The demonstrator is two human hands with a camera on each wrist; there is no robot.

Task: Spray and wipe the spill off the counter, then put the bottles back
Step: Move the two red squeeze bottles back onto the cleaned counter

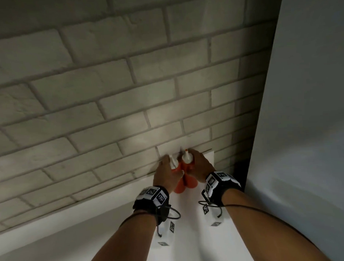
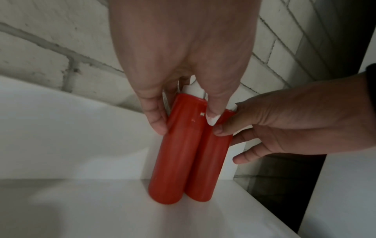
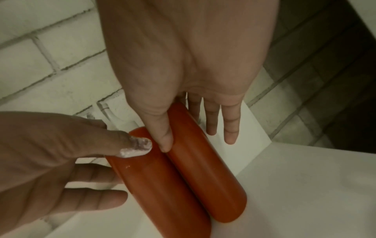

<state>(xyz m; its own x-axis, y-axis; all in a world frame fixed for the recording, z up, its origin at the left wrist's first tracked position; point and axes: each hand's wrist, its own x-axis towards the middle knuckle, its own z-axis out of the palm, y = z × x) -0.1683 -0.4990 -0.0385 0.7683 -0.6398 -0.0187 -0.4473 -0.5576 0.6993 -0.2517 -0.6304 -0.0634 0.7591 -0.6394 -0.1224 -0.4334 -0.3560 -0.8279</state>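
Two red bottles with white nozzle caps stand side by side, touching, on the white counter (image 1: 194, 245) against the brick wall. My left hand (image 1: 165, 170) grips the left bottle (image 2: 177, 153) near its top, thumb on one side and a finger on the other. My right hand (image 1: 200, 164) holds the right bottle (image 3: 203, 169), its thumb lying in the groove between the bottles and its straighter fingers on the far side. White residue coats my left thumb's nail. No spill or cloth is in view.
A pale brick wall (image 1: 106, 93) rises directly behind the bottles. A tall white panel (image 1: 305, 124) stands close on the right, with a dark gap (image 1: 241, 166) between it and the counter's end. The counter runs left and toward me.
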